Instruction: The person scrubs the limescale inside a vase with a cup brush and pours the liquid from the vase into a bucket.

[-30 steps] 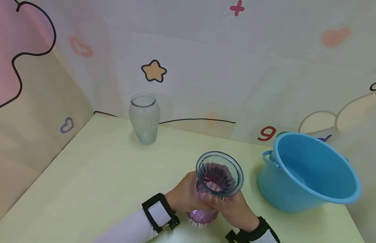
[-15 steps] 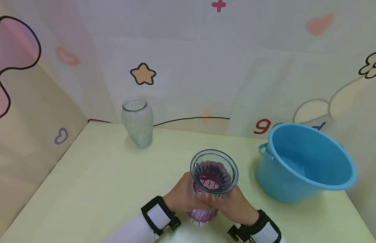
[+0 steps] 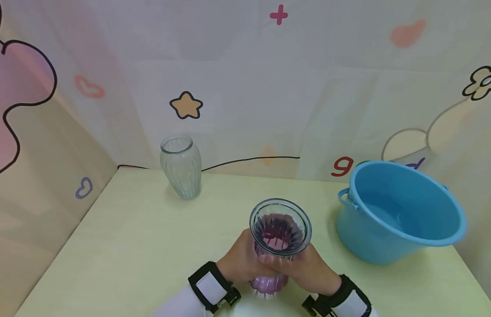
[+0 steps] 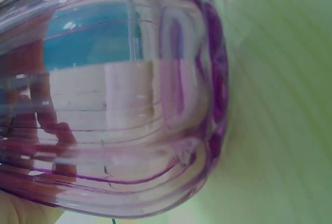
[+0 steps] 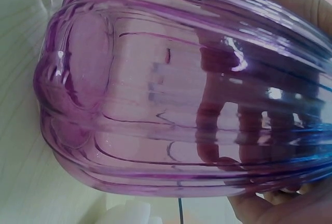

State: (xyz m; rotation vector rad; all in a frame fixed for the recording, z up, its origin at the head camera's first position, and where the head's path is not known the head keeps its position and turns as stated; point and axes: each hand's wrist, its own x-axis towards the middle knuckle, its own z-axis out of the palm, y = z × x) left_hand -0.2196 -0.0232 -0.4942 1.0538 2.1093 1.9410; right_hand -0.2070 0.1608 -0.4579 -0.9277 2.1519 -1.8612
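Observation:
Both hands hold a ribbed glass vase (image 3: pixel 270 284), purple at the base and bluish toward its wide round rim. In the head view, my left hand (image 3: pixel 244 259) wraps the vase from the left. My right hand (image 3: pixel 308 269) grips it from the right, its thumb lying across the near side. The vase's mouth faces up toward the head camera, and its purple base is close over the tabletop. Fingers show through the glass (image 4: pixel 129 105) in the left wrist view. The right wrist view shows the fluted purple wall (image 5: pixel 145 94) with fingers curled behind it.
A second vase (image 3: pixel 182 169), of clear ribbed glass, stands upright at the back left of the pale table (image 3: pixel 122 246). On the right sits a large blue bucket (image 3: pixel 372 233) with side handles. A printed backdrop (image 3: pixel 245 97) rises behind and to the left.
The head view has shifted slightly, so the backdrop and table appear a little farther left. Both hands keep the same grip on the vase, which stays in nearly the same place.

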